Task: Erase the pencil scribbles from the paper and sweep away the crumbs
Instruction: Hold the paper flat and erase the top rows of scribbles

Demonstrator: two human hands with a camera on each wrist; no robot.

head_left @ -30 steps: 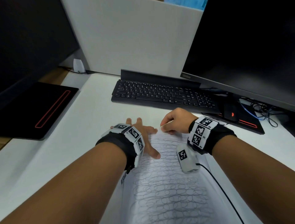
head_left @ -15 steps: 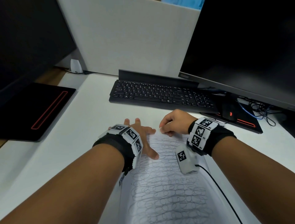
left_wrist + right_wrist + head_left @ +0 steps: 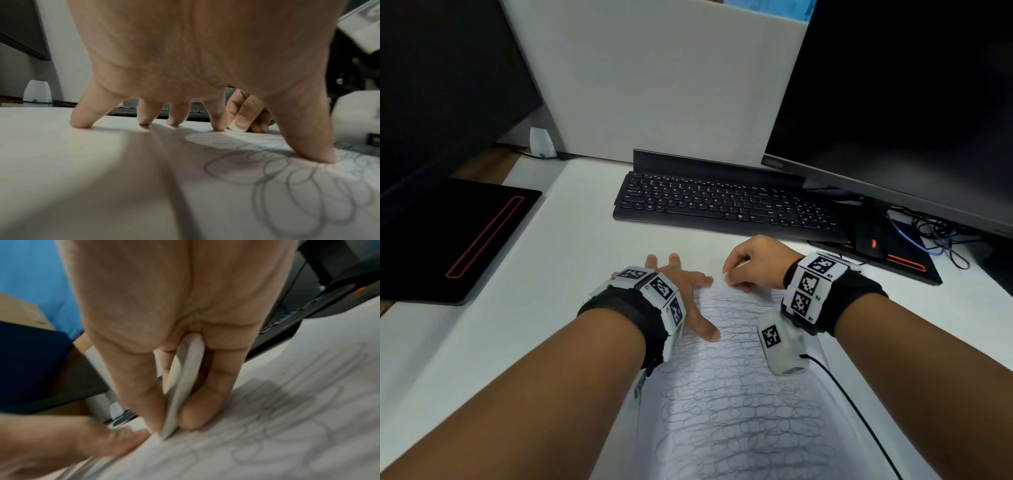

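Observation:
A white sheet of paper (image 3: 732, 404) covered in looping pencil scribbles (image 3: 308, 178) lies on the white desk in front of me. My left hand (image 3: 681, 294) is spread flat, fingertips (image 3: 218, 126) and thumb pressing the paper's upper left corner. My right hand (image 3: 753, 263) pinches a flat white eraser (image 3: 180, 386) between thumb and fingers. The eraser's lower tip touches the paper (image 3: 267, 443) near its top edge, close to my left hand (image 3: 61, 443). No crumbs are visible.
A black keyboard (image 3: 726, 205) lies just beyond the hands, with a black mouse (image 3: 869, 243) on a pad to its right. Two dark monitors stand at left and right. A black pad (image 3: 458, 236) lies at the left. A cable (image 3: 859, 421) trails over the paper's right side.
Both hands stay in nearly the same place; the right hand with the eraser has shifted slightly over the top of the paper.

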